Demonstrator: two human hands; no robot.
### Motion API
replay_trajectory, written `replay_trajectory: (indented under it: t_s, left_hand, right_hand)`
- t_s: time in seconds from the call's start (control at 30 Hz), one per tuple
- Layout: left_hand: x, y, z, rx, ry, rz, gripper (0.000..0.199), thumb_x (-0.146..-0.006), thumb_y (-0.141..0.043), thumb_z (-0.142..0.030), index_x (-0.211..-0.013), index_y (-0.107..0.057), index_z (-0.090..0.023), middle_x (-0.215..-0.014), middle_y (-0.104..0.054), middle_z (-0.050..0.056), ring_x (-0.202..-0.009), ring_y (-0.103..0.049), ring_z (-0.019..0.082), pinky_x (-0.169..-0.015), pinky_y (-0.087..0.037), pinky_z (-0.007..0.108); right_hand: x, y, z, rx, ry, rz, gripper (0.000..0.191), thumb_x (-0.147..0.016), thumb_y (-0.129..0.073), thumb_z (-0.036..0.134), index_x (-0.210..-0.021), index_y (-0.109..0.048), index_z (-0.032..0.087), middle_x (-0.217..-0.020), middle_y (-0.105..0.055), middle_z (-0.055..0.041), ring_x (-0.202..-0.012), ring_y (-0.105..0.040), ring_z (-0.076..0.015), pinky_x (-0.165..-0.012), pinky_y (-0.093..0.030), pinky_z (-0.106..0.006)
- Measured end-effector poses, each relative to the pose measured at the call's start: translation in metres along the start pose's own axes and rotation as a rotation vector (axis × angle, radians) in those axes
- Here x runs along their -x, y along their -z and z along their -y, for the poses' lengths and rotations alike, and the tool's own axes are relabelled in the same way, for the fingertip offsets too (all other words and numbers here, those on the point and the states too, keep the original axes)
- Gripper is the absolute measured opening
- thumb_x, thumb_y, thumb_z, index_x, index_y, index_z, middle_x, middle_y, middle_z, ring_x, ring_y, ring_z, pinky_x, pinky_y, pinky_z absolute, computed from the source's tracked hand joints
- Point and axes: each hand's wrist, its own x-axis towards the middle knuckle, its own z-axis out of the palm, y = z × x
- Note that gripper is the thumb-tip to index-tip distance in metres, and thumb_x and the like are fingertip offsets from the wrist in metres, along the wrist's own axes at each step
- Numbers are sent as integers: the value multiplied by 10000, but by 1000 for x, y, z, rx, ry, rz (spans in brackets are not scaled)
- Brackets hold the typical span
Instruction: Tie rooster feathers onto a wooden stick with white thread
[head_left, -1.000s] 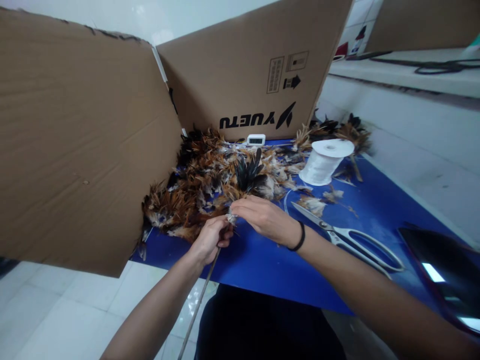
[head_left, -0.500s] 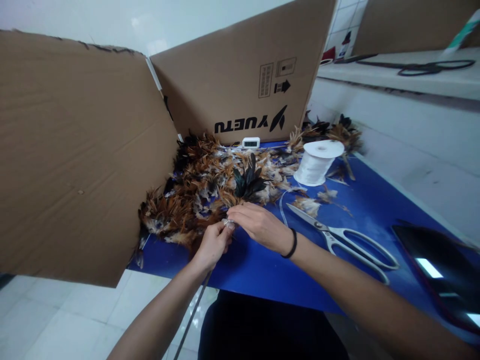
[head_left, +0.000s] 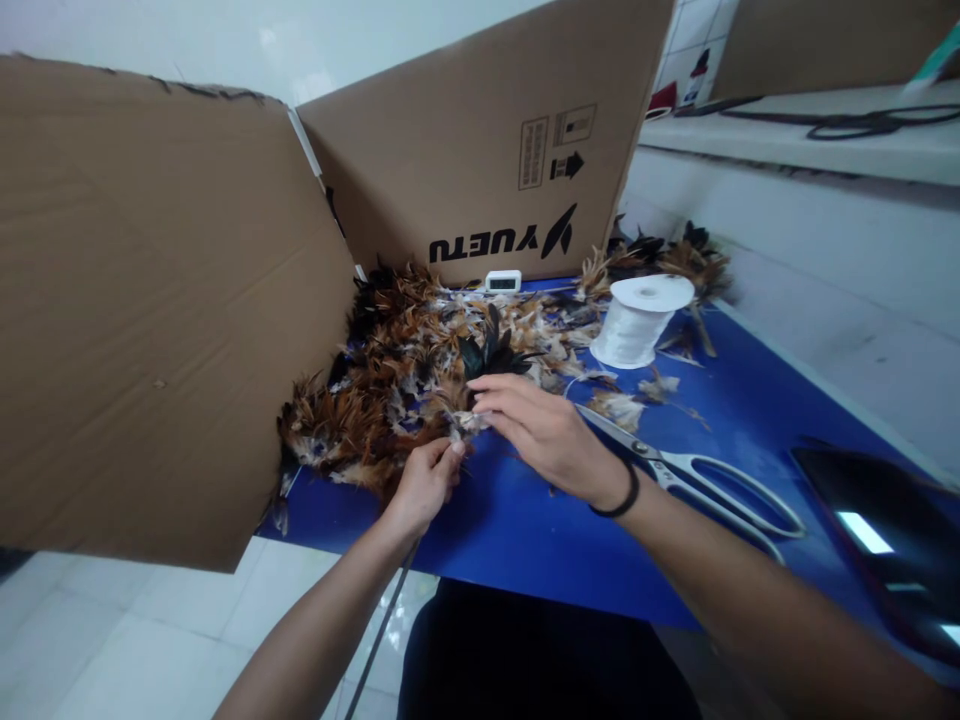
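Note:
My left hand [head_left: 429,482] is closed in a pinch around the upper end of a thin dark rod [head_left: 386,625], which slants down past the table edge. Pale feather fluff [head_left: 470,422] shows just above its fingertips. My right hand [head_left: 546,432] is up and to the right of it, fingers long and bent, with a short pale strand of white ribbon at the fingertips; the thumb is hidden. The ribbon runs behind this hand from a white spool [head_left: 634,330]. Dark glossy feathers [head_left: 491,350] stand just beyond the right fingers, before a heap of brown feathers [head_left: 420,340].
Large scissors [head_left: 697,475] lie open to the right, partly behind my right forearm. Farther right is a black glossy device [head_left: 862,530]. Cardboard panels [head_left: 165,300] wall off the left and back. A small white digital display [head_left: 502,282] stands at the back of the blue table [head_left: 525,550].
My right hand has moved up and right, away from my left fingertips, and its fingers have straightened somewhat. My left hand has stayed nearly in place. Pale fluff now shows between the hands.

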Motion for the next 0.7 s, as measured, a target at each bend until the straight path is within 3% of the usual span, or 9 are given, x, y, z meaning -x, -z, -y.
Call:
replay_trajectory:
  t_s: [0.13,0.3,0.7]
  left_hand:
    - [4,2,-4,5,-31,66,406,-765,-588,-534,-775,-539,-131,-544,-276,-79,-427,-230,33,-378,-121,173]
    - [10,0,-8,41,-18,108,394,-778,-590,-509,-684,-431,-160,-580,-312,-66,-430,-251,19,-374,-109,157]
    - [23,-4,-21,87,53,177,316,-804,-588,-448,-777,-458,-161,-680,-415,-37,-435,-281,1,-377,-92,140]
  right_hand:
    - [-1,17,0,24,7,86,180,-924,-434,159,-972,-608,170,-921,-640,-65,-878,-602,-160,-796,-494,-311]
    - [4,13,-6,87,81,282,223,-914,-413,102,-937,-627,158,-918,-636,-78,-897,-577,-173,-794,-482,-317]
    - [7,5,-8,31,78,292,248,-913,-407,94,-926,-644,167,-914,-624,-73,-887,-568,-156,-783,-475,-290]
